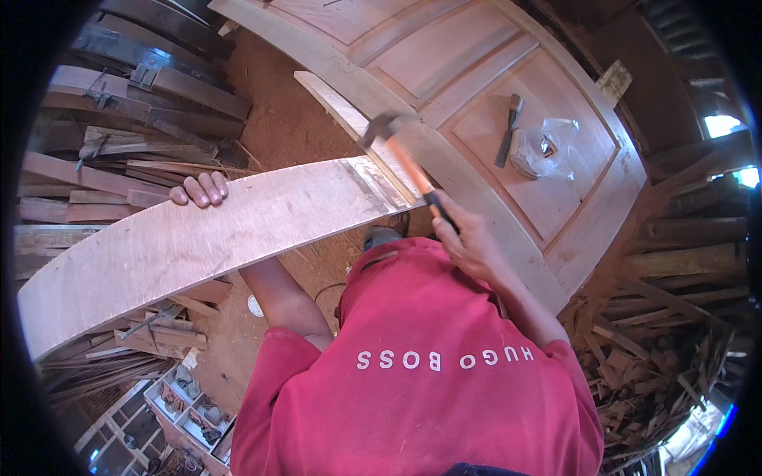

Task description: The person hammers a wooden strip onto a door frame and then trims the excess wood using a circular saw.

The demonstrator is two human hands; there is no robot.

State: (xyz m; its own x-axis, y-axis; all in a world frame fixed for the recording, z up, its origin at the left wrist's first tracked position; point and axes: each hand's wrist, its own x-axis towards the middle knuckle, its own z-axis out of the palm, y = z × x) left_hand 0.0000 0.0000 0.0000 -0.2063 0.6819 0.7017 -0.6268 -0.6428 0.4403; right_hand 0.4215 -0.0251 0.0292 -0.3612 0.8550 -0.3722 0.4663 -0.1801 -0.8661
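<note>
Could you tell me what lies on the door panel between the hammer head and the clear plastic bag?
In the head view, a dark chisel-like tool lies on the wooden door, between the hammer head and the plastic bag, close beside the bag.

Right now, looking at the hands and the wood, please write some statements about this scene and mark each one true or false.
1. The right hand grips a hammer with an orange handle. True.
2. The left hand holds a saw. False: its fingers curl over the far edge of the long plank.
3. A chisel lies on the panelled door. True.
4. A clear plastic bag hangs from the plank. False: it lies on the door beside the chisel.
</note>
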